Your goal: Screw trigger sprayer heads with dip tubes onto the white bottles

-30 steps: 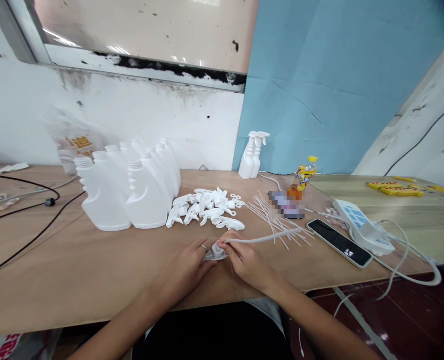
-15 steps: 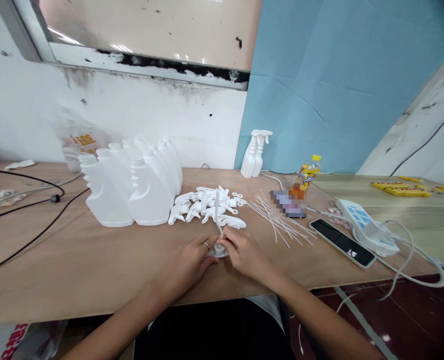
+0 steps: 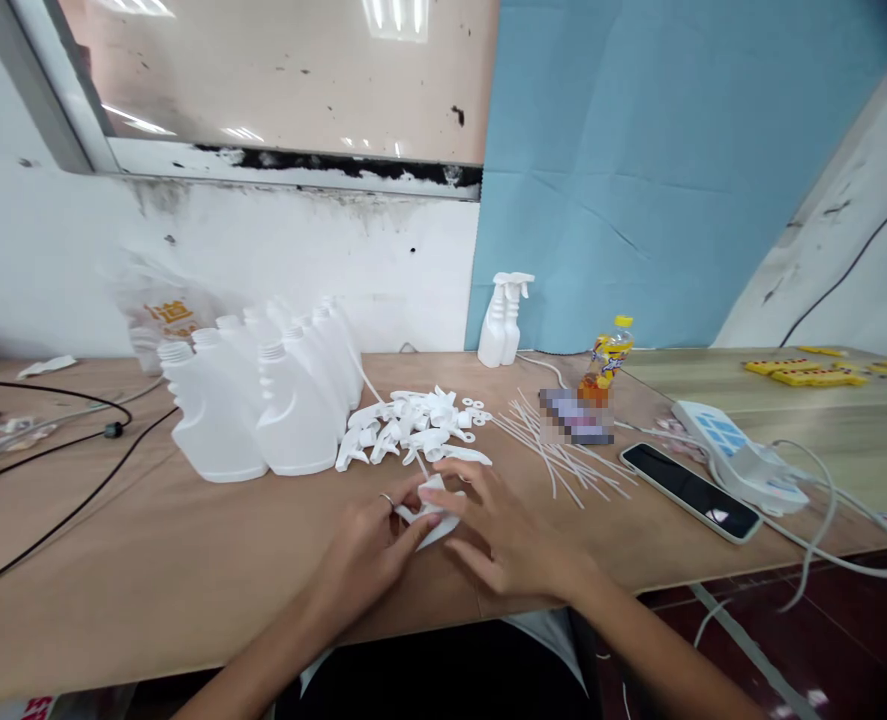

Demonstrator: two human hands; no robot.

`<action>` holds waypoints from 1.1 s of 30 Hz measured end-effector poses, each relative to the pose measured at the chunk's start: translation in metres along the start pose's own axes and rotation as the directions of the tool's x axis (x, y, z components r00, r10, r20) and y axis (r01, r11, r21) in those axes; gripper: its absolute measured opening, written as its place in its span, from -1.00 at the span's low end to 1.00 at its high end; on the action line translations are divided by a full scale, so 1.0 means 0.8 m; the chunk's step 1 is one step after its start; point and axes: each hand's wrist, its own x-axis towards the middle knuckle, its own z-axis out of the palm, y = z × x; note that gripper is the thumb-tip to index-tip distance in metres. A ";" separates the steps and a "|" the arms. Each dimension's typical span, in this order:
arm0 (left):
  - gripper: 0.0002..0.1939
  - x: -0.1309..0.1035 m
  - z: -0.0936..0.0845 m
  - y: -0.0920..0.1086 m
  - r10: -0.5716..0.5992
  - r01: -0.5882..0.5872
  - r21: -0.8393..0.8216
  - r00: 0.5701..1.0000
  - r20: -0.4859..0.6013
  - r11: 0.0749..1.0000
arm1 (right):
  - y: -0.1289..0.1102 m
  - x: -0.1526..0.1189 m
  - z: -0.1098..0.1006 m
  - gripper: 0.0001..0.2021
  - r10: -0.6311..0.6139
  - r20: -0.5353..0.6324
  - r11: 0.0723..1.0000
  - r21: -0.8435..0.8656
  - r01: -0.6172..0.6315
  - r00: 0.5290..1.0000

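A white spray trigger head (image 3: pixel 437 517) is low over the brown table, between my hands. My left hand (image 3: pixel 372 530) grips it from the left, a ring on one finger. My right hand (image 3: pixel 495 525) is on its right side, thumb and fingers spread, fingertips touching the head. A thin white tube (image 3: pixel 422 466) sticks up from the head toward the pile. Just beyond lies a pile of white trigger heads (image 3: pixel 413 420) with small white rings (image 3: pixel 477 415) beside it. Thin white tubes (image 3: pixel 555 450) lie scattered to the right.
White empty bottles (image 3: pixel 293 420) stand in rows at the left. Two spray bottles (image 3: pixel 503 325) stand by the blue sheet. At right are a drink bottle (image 3: pixel 609 360), a phone (image 3: pixel 690 492) and a power strip (image 3: pixel 735 455) with cables. Black cables (image 3: pixel 75 515) cross the left side.
The trigger head has been tilted, and its tube now leans away to the upper left. My right hand has let go of the tube and opened its fingers. The view has shifted slightly.
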 end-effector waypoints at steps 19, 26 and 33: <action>0.10 0.054 -0.118 -0.074 0.299 0.165 0.552 0.697 -0.651 0.817 | 0.040 -0.009 -0.062 -0.77 0.649 -0.491 0.616 0.787 -0.022 0.581; -0.07 0.059 -0.094 -0.097 0.279 0.225 0.618 0.741 -0.610 0.753 | 0.041 -0.008 -0.059 -0.76 0.692 -0.381 0.455 0.890 0.039 0.613; -0.02 0.040 -0.084 -0.069 0.477 0.016 0.678 0.698 -0.534 0.735 | 0.050 -0.013 -0.080 -0.76 0.737 -0.341 0.320 0.937 0.143 0.583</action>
